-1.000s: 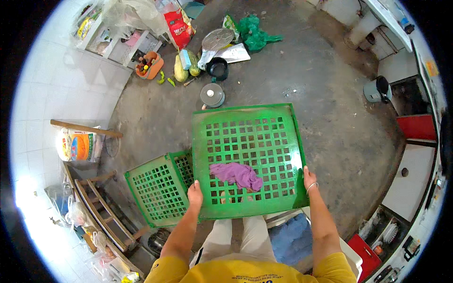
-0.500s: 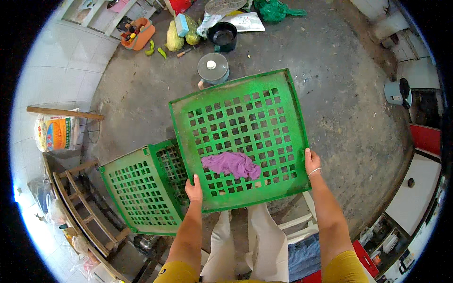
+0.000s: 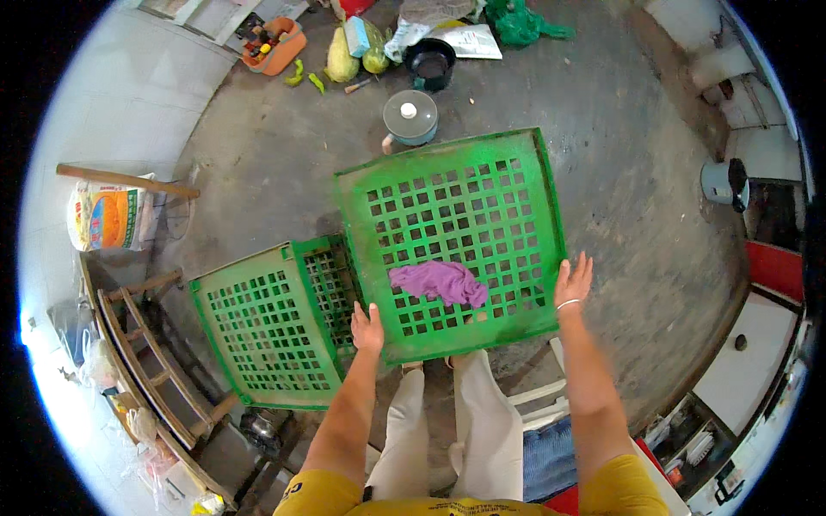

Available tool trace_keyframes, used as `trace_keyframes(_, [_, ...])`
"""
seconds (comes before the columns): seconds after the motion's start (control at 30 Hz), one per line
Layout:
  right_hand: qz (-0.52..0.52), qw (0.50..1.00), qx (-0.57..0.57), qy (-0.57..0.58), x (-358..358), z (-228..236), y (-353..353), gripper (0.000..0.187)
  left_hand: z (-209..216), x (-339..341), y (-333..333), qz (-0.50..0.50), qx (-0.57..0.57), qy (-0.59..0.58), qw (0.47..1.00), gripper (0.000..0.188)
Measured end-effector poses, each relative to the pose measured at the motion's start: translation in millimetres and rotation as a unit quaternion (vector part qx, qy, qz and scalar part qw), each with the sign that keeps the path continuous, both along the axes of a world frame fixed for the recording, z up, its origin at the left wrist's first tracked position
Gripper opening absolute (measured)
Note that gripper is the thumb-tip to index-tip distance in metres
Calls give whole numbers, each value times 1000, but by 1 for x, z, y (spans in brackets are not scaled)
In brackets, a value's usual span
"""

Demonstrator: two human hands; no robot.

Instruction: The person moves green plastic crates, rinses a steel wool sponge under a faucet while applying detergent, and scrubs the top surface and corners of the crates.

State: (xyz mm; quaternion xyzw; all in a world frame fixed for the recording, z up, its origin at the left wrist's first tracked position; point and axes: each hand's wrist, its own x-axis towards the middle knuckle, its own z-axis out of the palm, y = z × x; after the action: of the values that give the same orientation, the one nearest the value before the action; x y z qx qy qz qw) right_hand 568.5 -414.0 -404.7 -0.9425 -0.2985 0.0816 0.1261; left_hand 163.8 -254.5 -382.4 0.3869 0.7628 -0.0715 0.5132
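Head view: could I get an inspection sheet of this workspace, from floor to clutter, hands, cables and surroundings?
Surface: grey floor, patchy in tone.
Things at hand: purple cloth on a green crate; second green crate to its left.
Clutter: lidded pot, black pan, green bag beyond the crate.
Hands: left hand and right hand open at the crate's sides; contact unclear.
Cables: nothing clearly seen.
Surroundings: wooden ladder-like frame at left, white door with dark knob at right.

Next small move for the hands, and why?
Probably move the right hand inward to the purple cloth: it lies crumpled on the green crate, within what looks like easy reach, and both that hand and the left hand look open at the crate's sides.
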Motion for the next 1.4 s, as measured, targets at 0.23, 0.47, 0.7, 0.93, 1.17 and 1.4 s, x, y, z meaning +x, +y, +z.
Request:
trace_keyframes(0.23, [-180, 296, 383, 857, -87, 170, 50, 86, 175, 44, 9, 400, -109, -659, 628, 79])
trace_keyframes(0.47, [-60, 464, 372, 802, -172, 316, 111, 83, 276, 67, 22, 426, -49, -645, 632, 72])
trace_keyframes(0.7, [256, 917, 36, 305, -242, 326, 126, 55, 324, 53, -24, 404, -136, -546, 721, 54])
trace_keyframes(0.93, [71, 906, 260, 327, -189, 314, 29, 48, 343, -174, 32, 381, 192, -356, 831, 69])
trace_keyframes(1.17, [-29, 868, 232, 439, -293, 349, -26, 47, 314, -316, -6, 564, 155, -348, 732, 68])
trace_keyframes(1.4, [-17, 868, 167, 468, -317, 357, -33, 45, 284, -337, -6, 555, 150, -385, 722, 63])
